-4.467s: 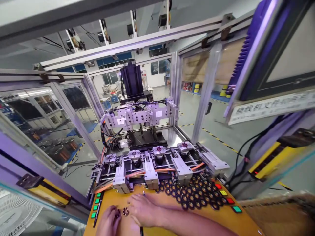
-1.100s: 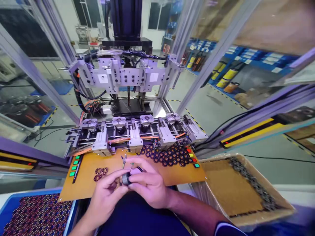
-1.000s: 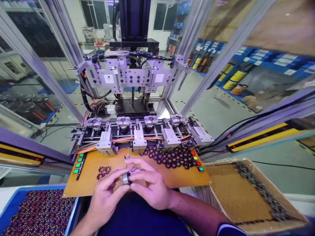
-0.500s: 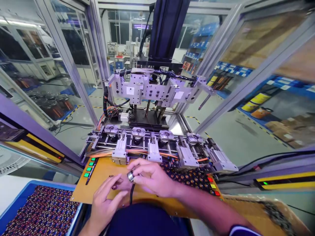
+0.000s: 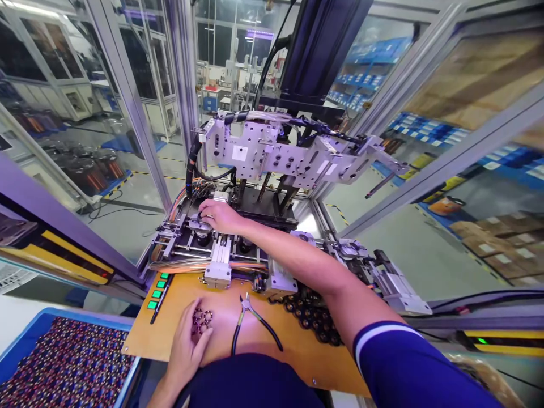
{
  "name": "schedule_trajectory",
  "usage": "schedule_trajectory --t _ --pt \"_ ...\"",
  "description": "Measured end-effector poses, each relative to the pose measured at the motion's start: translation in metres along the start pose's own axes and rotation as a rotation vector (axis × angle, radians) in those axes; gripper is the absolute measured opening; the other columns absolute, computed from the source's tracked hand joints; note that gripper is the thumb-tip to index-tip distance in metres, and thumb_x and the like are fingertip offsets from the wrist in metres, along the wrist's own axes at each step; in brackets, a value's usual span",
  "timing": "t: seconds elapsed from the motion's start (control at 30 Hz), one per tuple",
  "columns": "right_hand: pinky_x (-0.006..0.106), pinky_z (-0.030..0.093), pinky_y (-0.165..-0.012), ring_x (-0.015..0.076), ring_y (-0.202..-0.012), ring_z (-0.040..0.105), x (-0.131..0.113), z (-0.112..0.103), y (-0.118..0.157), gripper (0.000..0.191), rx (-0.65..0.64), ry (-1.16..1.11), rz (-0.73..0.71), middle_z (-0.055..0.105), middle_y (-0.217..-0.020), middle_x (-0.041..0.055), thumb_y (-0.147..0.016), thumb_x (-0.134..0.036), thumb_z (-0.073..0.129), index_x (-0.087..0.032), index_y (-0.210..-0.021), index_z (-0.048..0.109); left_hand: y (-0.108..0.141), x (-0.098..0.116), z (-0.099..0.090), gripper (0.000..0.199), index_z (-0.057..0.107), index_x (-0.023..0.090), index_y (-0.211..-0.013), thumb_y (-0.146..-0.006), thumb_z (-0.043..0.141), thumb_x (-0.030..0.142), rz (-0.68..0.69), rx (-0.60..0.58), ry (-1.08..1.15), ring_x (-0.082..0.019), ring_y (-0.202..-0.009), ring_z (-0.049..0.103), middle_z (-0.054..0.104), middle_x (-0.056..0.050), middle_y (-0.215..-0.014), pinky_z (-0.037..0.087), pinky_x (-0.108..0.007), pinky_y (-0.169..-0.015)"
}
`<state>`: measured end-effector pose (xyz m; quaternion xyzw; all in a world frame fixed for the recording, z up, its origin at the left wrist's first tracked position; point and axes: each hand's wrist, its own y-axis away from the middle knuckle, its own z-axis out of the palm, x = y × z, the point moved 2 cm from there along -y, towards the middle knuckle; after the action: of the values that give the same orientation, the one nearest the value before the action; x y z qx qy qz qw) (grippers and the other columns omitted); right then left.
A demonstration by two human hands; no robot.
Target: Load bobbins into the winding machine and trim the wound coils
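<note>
My right hand (image 5: pixel 221 217) reaches to the far left end of the machine, its fingers closed at the top of the leftmost metal fixture (image 5: pixel 198 228). Whatever they pinch is mostly hidden by the fingers. Low on the orange board (image 5: pixel 221 334) rests my left hand (image 5: pixel 187 340), thumb and fingers apart. Several small dark and copper-coloured rings (image 5: pixel 202 321) lie clustered between that thumb and the fingers. To the right of them, cutting pliers (image 5: pixel 246 309) with black handles lie spread, jaws pointing away from me.
Many dark ring parts (image 5: pixel 312 317) lie on the board under my right arm. A blue tray (image 5: pixel 46 313) full of small rings stands at left. Green buttons (image 5: pixel 156 294) line the board's left edge. Above the fixtures hangs a metal plate assembly (image 5: pixel 276 156); frame posts (image 5: pixel 127 113) flank it.
My right hand, which held a shiny metal ring near my left hand, has moved forward and left to the leftmost fixture. The pliers now show on the board. The view has shifted.
</note>
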<state>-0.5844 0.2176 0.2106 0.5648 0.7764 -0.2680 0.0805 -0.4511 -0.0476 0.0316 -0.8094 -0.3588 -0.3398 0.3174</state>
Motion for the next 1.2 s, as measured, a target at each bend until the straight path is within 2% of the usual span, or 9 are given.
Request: schedule_trajectory --t 0.13,0.33,0.67,0.87,1.2 --pt "0.035 0.047 -0.095 0.0207 -0.102 0.061 0.006 0.009 0.0 0.015 -0.061 0.052 -0.021 0.066 -0.11 0.0128 -0.089 -0.006 0.06 -0.008 -0.091 0.074 0.001 -0.004 0.002 0.055 0.048 0.018 -0.14 -0.09 0.06 0.04 -0.004 -0.034 0.02 -0.032 -0.125 0.061 0.062 -0.019 -0.135 0.051 -0.053 -0.103" --pt "0.033 0.045 -0.097 0.0192 -0.102 0.06 0.009 0.008 0.0 0.017 -0.119 0.107 -0.009 0.067 -0.109 0.011 -0.091 -0.007 0.056 -0.008 -0.093 0.074 0.0 -0.009 0.004 0.058 0.048 0.02 -0.14 -0.088 0.064 0.04 0.014 -0.062 0.019 -0.033 -0.124 0.061 0.062 -0.019 -0.135 0.052 -0.053 -0.103" --pt "0.03 0.046 -0.083 0.0197 -0.099 0.057 -0.005 0.006 -0.001 0.019 -0.161 0.223 0.1 0.063 -0.112 0.0115 -0.095 -0.01 0.052 -0.008 -0.093 0.071 -0.002 -0.005 0.001 0.059 0.048 0.019 -0.139 -0.087 0.065 0.041 0.034 -0.048 -0.014 -0.033 -0.122 0.063 0.063 -0.018 -0.133 0.053 -0.051 -0.101" --pt "0.029 0.046 -0.082 0.0187 -0.098 0.056 -0.007 0.007 -0.001 0.02 -0.185 0.275 0.13 0.063 -0.112 0.0107 -0.096 -0.011 0.05 -0.009 -0.094 0.07 -0.003 -0.004 0.002 0.058 0.048 0.02 -0.139 -0.088 0.064 0.041 0.051 -0.027 -0.017 -0.033 -0.122 0.063 0.063 -0.017 -0.133 0.053 -0.05 -0.101" --pt "0.028 0.045 -0.071 0.0205 -0.093 0.058 -0.016 0.007 -0.007 0.019 -0.256 0.4 0.138 0.063 -0.108 0.0128 -0.088 -0.004 0.05 -0.007 -0.093 0.069 -0.005 0.001 0.0 0.055 0.049 0.02 -0.138 -0.088 0.064 0.038 0.073 -0.016 -0.001 -0.032 -0.121 0.063 0.063 -0.017 -0.131 0.054 -0.048 -0.101"
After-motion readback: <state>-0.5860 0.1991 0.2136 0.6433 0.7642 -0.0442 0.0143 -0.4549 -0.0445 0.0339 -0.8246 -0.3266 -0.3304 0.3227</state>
